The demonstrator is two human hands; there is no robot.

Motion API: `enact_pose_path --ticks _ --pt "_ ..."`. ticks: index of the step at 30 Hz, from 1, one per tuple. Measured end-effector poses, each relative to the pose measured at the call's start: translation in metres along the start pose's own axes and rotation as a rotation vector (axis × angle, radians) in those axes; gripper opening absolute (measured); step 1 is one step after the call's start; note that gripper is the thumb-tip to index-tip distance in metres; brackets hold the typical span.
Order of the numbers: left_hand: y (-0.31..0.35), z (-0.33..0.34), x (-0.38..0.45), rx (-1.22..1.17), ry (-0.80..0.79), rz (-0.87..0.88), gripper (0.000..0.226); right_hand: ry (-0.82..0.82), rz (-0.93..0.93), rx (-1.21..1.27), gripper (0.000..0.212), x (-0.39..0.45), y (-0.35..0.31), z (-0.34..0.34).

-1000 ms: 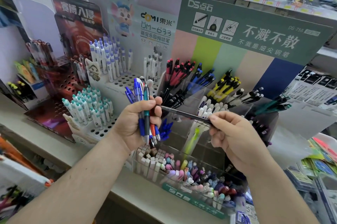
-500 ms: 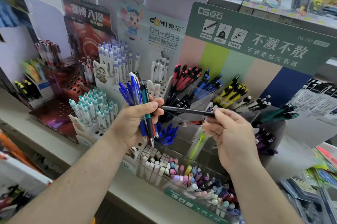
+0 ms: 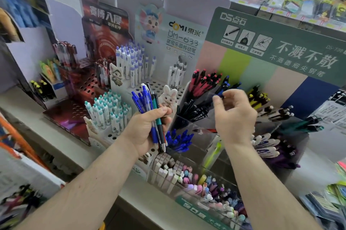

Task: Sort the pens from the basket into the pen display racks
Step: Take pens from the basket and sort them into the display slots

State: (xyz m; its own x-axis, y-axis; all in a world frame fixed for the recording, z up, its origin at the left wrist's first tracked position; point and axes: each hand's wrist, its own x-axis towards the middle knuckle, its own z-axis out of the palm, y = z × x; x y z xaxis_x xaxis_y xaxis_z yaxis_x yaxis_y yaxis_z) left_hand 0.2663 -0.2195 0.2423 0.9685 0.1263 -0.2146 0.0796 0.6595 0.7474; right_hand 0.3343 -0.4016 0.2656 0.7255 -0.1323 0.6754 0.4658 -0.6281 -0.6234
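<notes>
The left hand (image 3: 148,128) holds a bundle of pens (image 3: 149,108) upright in front of the white perforated rack (image 3: 149,87), mostly blue ones with a teal-and-black one at the thumb side, fingers and thumb wrapped firmly round their middles. The right hand (image 3: 233,115) is raised over the tiered clear rack (image 3: 198,110), its thumb and forefinger pinched narrowly on a dark pen tip with a blue end (image 3: 220,96) just above the compartment of blue-capped pens (image 3: 227,85), beside the red-capped ones (image 3: 204,80). Motion blur hides the rest of that pen's barrel, so I cannot tell how much of it is already seated. The basket named in the task is not visible. The main risk, as I judge it, is the pen dropping into the wrong slot: the red, blue and yellow compartments sit side by side (and the dark barrels look alike), so a slight drift sideways would misfile it. A loose pinch could let it slide down among the lower bins. The crowded left-hand bundle could also shed a pen onto the counter (image 3: 61,136) if that grip slackens.
</notes>
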Motion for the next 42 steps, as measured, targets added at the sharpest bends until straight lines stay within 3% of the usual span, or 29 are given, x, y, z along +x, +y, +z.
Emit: enact_pose_path --ticks 3,6,8,12,15,21,24,26,30,32,34,36,42 --pt "-0.004 0.001 0.0 0.037 -0.02 0.003 0.008 -0.185 -0.063 -0.113 0.01 -0.001 0.003 0.015" --pt "-0.006 0.004 -0.004 0.071 -0.04 -0.005 0.008 -0.351 -0.125 -0.29 0.026 0.001 0.001 0.022" --pt "-0.007 0.005 -0.007 0.109 -0.062 -0.006 0.02 -0.409 -0.102 -0.423 0.036 0.002 -0.001 0.023" --pt "-0.009 0.007 -0.009 0.203 -0.086 0.019 0.003 -0.387 -0.1 -0.449 0.032 0.001 -0.001 0.019" --pt "-0.012 0.007 -0.009 0.217 -0.092 0.038 0.004 -0.325 -0.122 -0.36 0.028 -0.001 -0.002 0.015" --pt "-0.015 0.013 -0.01 0.249 -0.121 0.04 0.002 -0.547 -0.132 -0.464 0.036 -0.001 -0.007 0.01" --pt "-0.017 0.016 -0.012 0.256 -0.146 0.03 0.008 -0.459 -0.109 -0.38 0.038 -0.001 -0.008 0.007" --pt "-0.019 0.019 -0.014 0.277 -0.165 0.029 0.02 -0.406 -0.046 -0.178 0.04 -0.003 -0.014 0.001" --pt "-0.029 0.024 -0.015 0.297 -0.244 0.036 0.005 -0.764 0.255 0.152 0.025 -0.014 -0.033 -0.009" --pt "-0.033 0.027 -0.017 0.304 -0.247 0.046 0.017 -0.838 0.333 0.312 0.018 -0.02 -0.034 -0.015" --pt "-0.035 0.028 -0.018 0.303 -0.266 0.045 0.007 -0.795 0.434 0.469 0.015 -0.023 -0.035 -0.021" --pt "-0.036 0.028 -0.019 0.288 -0.278 0.017 0.024 -0.704 0.543 0.552 0.013 -0.024 -0.034 -0.027" --pt "-0.039 0.035 -0.015 0.18 -0.228 -0.055 0.019 -0.26 0.712 0.651 0.013 -0.023 -0.013 -0.039"
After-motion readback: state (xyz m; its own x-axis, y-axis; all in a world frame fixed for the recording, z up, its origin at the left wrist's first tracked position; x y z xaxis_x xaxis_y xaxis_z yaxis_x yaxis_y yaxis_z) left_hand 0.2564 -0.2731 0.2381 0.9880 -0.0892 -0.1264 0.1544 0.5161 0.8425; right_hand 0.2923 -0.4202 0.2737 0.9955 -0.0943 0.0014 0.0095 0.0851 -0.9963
